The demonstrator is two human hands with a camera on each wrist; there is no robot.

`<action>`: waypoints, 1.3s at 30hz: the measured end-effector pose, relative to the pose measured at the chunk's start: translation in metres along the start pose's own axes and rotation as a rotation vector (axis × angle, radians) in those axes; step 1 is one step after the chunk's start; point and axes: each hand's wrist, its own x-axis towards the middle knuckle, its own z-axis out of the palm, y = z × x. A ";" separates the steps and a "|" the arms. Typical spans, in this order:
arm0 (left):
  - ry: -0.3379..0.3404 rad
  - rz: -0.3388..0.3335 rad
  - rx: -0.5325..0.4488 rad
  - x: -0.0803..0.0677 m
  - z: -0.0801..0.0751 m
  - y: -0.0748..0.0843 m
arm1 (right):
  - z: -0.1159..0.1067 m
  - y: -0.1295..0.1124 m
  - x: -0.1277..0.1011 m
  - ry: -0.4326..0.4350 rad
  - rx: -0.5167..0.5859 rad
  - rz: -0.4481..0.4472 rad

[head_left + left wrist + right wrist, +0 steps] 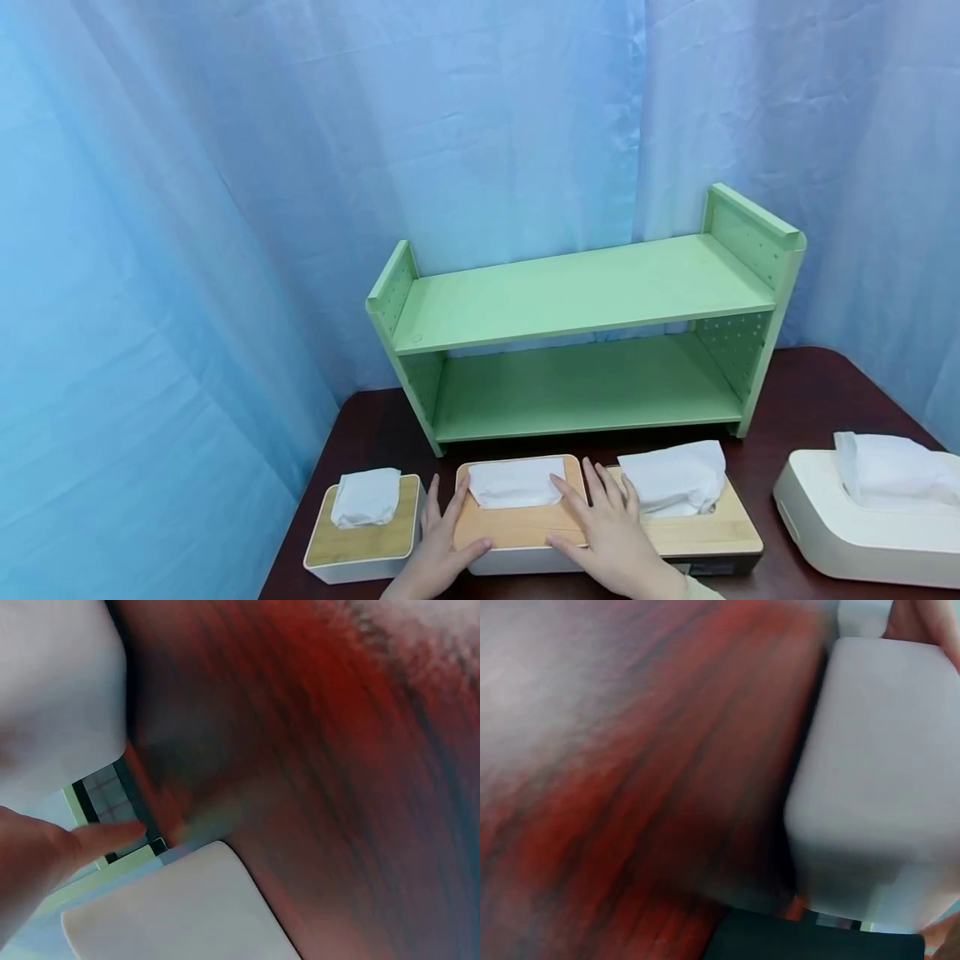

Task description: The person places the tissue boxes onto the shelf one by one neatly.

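A white tissue box with a wooden lid [517, 527] stands in the middle of the front row, a white tissue [516, 482] poking out of its slot. My left hand [452, 523] lies along its left edge with the thumb on the lid's front. On the lid's right part rests my right hand [592, 521], fingers straight and spread. In the blurred left wrist view a finger [90, 840] shows beside a white box corner [172, 907]. The right wrist view shows the box's white wall [885, 772].
A small wooden-lidded tissue box [363, 542] stands to the left and a longer one [720, 529] to the right. At the far right sits a big white tissue box [840, 525]. A green two-level shelf [585, 292] stands behind on the dark red table [817, 400]. Blue curtains surround it.
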 end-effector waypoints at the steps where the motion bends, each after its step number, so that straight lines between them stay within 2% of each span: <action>1: -0.009 -0.008 -0.018 0.000 0.000 0.000 | 0.001 0.000 0.000 0.002 -0.009 -0.015; 4: -0.034 -0.018 -0.062 0.000 0.000 0.000 | 0.003 0.001 -0.001 -0.006 -0.018 -0.036; 8: -0.054 -0.033 -0.115 -0.001 0.000 0.000 | 0.004 0.001 -0.003 -0.024 -0.004 -0.017; 13: -0.055 -0.061 -0.178 -0.001 0.005 -0.003 | 0.005 -0.001 -0.005 -0.032 0.033 -0.007; 16: -0.050 -0.055 -0.198 -0.001 0.006 -0.004 | 0.005 -0.003 -0.006 -0.033 0.074 -0.001; 24: -0.049 -0.059 -0.209 0.000 0.008 -0.004 | 0.001 -0.005 -0.001 -0.106 0.200 0.042; 29: -0.056 -0.093 -0.236 0.001 0.008 -0.002 | -0.003 -0.007 0.004 -0.180 0.341 0.113; 33: -0.044 -0.094 -0.248 0.002 0.009 -0.003 | -0.004 -0.010 0.006 -0.172 0.352 0.161; 39: 0.012 -0.079 -0.208 0.001 0.012 -0.002 | -0.005 -0.015 0.006 -0.153 0.358 0.235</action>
